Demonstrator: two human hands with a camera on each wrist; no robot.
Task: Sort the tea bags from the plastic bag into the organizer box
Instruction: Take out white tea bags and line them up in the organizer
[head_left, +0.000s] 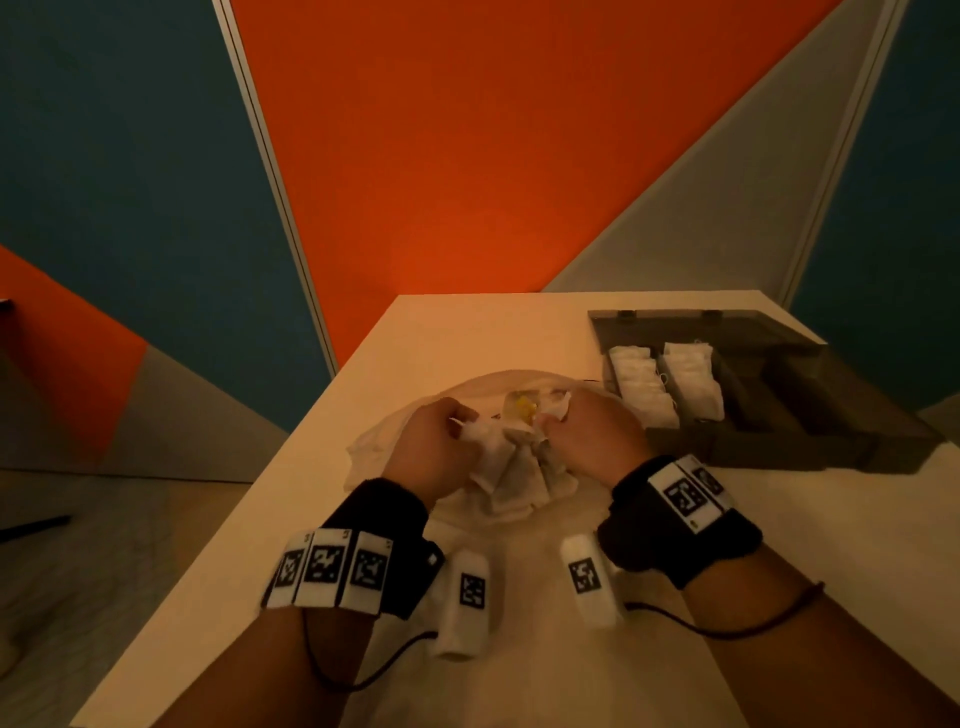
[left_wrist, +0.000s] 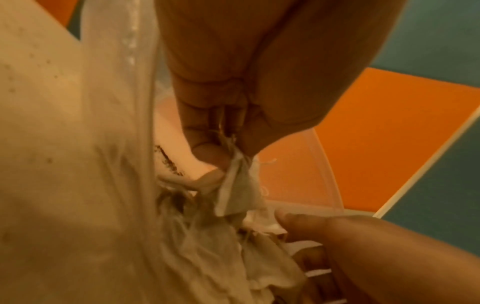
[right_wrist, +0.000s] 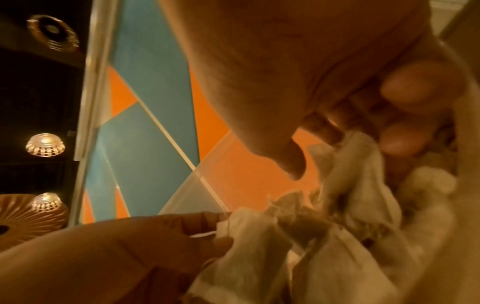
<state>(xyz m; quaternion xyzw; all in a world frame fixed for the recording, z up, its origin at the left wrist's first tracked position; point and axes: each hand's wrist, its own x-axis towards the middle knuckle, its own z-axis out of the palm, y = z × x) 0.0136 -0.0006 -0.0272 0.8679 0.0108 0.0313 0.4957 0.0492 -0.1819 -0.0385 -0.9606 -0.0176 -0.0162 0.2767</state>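
Observation:
A clump of white tea bags (head_left: 511, 462) hangs between my two hands over the clear plastic bag (head_left: 379, 436) on the table. My left hand (head_left: 457, 423) pinches the top of one tea bag (left_wrist: 237, 185) between thumb and fingertips. My right hand (head_left: 550, 418) grips other tea bags (right_wrist: 355, 170) from the same tangled clump, its fingers curled round them. The dark organizer box (head_left: 831, 415) stands open at the right, with two rows of white tea bags (head_left: 644, 389) in its left compartments. The strings look tangled together.
The white table (head_left: 831, 545) ends at a left edge (head_left: 249, 499) close to my left wrist. Orange, teal and grey wall panels (head_left: 467, 156) rise behind it. The box lid (head_left: 691, 327) lies flat behind the box.

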